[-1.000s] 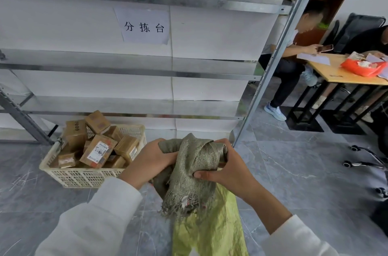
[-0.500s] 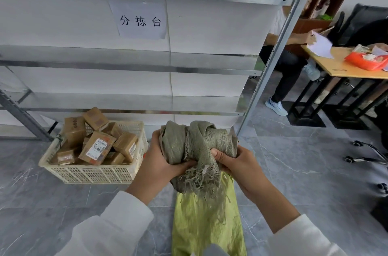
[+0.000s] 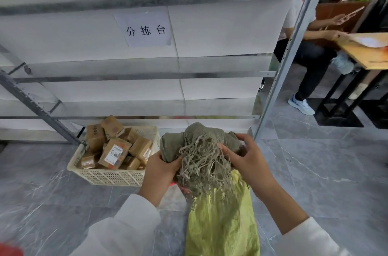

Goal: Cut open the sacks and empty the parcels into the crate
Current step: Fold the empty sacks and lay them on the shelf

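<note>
Hands (image 3: 160,168) (image 3: 248,161) grip frayed woven sack (image 3: 201,140) (yellow-lined, maybe).

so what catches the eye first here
A bunched grey-green sack with a frayed edge, gripped by the left hand and right hand at centre bottom, a yellow-green sack hanging beneath. To its left on the floor sits a cream crate heaped with brown parcels; a paper sign hangs higher up.

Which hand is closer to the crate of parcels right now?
Left. The left hand grips the bunched sack just beside the right end of the crate; the right hand holds the sack's other side, farther from the crate.
</note>
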Demonstrator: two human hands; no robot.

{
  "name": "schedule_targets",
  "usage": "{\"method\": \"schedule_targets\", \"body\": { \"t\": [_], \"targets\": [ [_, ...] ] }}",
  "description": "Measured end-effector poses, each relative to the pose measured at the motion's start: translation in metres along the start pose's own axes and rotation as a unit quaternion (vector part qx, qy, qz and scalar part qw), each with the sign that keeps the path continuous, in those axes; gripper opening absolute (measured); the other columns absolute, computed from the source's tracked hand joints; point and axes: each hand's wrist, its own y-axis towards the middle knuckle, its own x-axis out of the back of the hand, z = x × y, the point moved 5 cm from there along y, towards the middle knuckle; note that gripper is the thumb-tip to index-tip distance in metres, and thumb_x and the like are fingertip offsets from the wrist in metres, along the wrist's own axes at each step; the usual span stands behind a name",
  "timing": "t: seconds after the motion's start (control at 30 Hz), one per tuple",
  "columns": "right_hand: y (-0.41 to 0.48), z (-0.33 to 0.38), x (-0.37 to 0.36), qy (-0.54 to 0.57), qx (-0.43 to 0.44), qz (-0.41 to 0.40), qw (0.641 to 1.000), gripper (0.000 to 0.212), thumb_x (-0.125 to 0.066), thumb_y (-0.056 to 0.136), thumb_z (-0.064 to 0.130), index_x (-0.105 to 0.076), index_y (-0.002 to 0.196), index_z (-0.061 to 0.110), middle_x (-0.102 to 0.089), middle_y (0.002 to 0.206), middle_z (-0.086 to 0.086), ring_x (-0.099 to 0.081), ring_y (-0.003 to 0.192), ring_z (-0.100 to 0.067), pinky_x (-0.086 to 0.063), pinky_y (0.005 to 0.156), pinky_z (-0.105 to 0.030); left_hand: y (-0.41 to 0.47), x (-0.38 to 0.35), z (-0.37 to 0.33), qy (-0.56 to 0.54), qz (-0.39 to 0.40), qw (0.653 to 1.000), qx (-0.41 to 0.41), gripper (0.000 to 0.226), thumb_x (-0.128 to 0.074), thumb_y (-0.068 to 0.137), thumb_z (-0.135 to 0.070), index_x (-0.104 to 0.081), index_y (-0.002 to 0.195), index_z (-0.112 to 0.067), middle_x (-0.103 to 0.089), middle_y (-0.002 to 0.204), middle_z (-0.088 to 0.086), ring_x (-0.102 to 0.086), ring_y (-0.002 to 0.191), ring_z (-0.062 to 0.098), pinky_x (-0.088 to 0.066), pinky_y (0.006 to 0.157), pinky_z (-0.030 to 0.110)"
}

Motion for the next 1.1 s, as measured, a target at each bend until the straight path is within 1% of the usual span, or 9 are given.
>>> {"method": "schedule_targets", "body": {
  "t": [0.1, 0.2, 0.33, 0.43, 0.53, 0.67, 0.73, 0.83, 1.1],
  "targets": [
    [0.015, 0.008, 0.013, -0.064, 0.028, 0.005, 0.998, 0.073, -0.069, 0.048, 0.070, -0.056, 0.106, 0.027, -0.066, 0.077, 0.008, -0.062, 0.068, -0.003, -0.048, 0.057, -0.016, 0.005, -0.013, -0.011, -0.012, -0.013, 1.000, 0.016, 0.019, -0.072, 0.083, -0.014, -0.063, 0.067, -0.008, -0.059, 0.041, -0.011, -0.054, 0.035, -0.003, -0.036, 0.033, 0.008],
    [0.027, 0.008, 0.030, -0.070, 0.029, 0.028, 0.997, 0.073, -0.071, 0.049, 0.066, -0.057, 0.105, 0.022, -0.066, 0.089, -0.006, -0.063, 0.081, -0.014, -0.054, 0.067, -0.029, 0.011, -0.031, -0.013, -0.044, -0.015, 0.999, 0.025, 0.009, -0.075, 0.081, -0.015, -0.067, 0.077, -0.011, -0.067, 0.051, -0.016, -0.061, 0.045, -0.005, -0.040, 0.035, 0.007],
    [0.044, -0.001, 0.038, -0.033, 0.019, 0.009, 0.999, 0.038, -0.080, 0.074, 0.026, -0.060, 0.106, 0.020, -0.069, 0.083, -0.002, -0.065, 0.071, -0.005, -0.051, 0.061, -0.018, 0.027, -0.041, -0.015, -0.019, -0.023, 1.000, 0.005, 0.013, -0.080, 0.075, -0.026, -0.067, 0.076, -0.027, -0.069, 0.059, -0.021, -0.064, 0.055, -0.009, -0.042, 0.042, 0.005],
    [0.071, -0.004, 0.034, -0.002, 0.011, -0.002, 1.000, 0.038, -0.077, 0.079, 0.012, -0.059, 0.112, 0.018, -0.071, 0.087, -0.003, -0.067, 0.075, -0.009, -0.053, 0.065, -0.021, 0.060, -0.044, -0.020, 0.018, -0.003, 1.000, -0.011, 0.015, -0.079, 0.075, -0.032, -0.064, 0.073, -0.028, -0.067, 0.056, -0.024, -0.062, 0.053, -0.011, -0.040, 0.041, 0.004],
    [0.107, 0.004, 0.018, 0.018, 0.027, -0.025, 0.999, 0.053, -0.081, 0.074, 0.014, -0.051, 0.117, 0.026, -0.073, 0.087, 0.003, -0.069, 0.078, -0.008, -0.053, 0.066, -0.019, 0.109, -0.035, -0.024, 0.071, 0.003, 0.996, -0.053, 0.016, -0.078, 0.075, -0.036, -0.063, 0.076, -0.028, -0.066, 0.057, -0.018, -0.059, 0.053, -0.014, -0.041, 0.044, 0.004],
    [0.175, 0.015, -0.017, 0.017, 0.031, -0.045, 0.998, 0.067, -0.083, 0.072, 0.016, -0.042, 0.121, 0.033, -0.071, 0.086, -0.009, -0.069, 0.075, -0.013, -0.055, 0.071, -0.026, 0.196, -0.014, -0.030, 0.086, -0.015, 0.992, -0.087, 0.043, -0.078, 0.076, -0.030, -0.048, 0.106, -0.026, -0.060, 0.089, -0.016, -0.058, 0.077, -0.005, -0.044, 0.062, 0.011],
    [0.218, 0.016, -0.038, 0.020, 0.032, -0.058, 0.998, 0.064, -0.082, 0.073, 0.012, -0.041, 0.118, 0.031, -0.071, 0.084, -0.011, -0.069, 0.074, -0.016, -0.056, 0.070, -0.026, 0.246, -0.005, -0.027, 0.056, -0.027, 0.994, -0.095, 0.054, -0.079, 0.074, -0.027, -0.040, 0.112, -0.027, -0.056, 0.091, -0.020, -0.056, 0.081, -0.009, -0.042, 0.064, 0.007],
    [0.282, 0.017, -0.062, 0.019, 0.014, -0.089, 0.996, 0.052, -0.080, 0.076, 0.011, -0.043, 0.108, 0.028, -0.073, 0.083, -0.008, -0.071, 0.075, -0.019, -0.056, 0.065, -0.022, 0.313, -0.002, -0.021, 0.044, -0.023, 0.994, -0.093, 0.050, -0.080, 0.073, -0.031, -0.043, 0.106, -0.028, -0.060, 0.086, -0.021, -0.058, 0.076, -0.012, -0.044, 0.055, 0.002],
    [0.442, 0.016, -0.093, -0.062, -0.057, -0.138, 0.987, 0.037, -0.081, 0.076, 0.017, -0.052, 0.097, 0.023, -0.074, 0.080, -0.003, -0.071, 0.073, -0.020, -0.054, 0.064, -0.030, 0.486, -0.011, -0.009, 0.057, 0.075, 0.993, -0.070, 0.052, -0.087, 0.065, -0.026, -0.048, 0.100, -0.022, -0.067, 0.084, -0.008, -0.065, 0.078, 0.004, -0.045, 0.056, 0.007]
  ]
}}
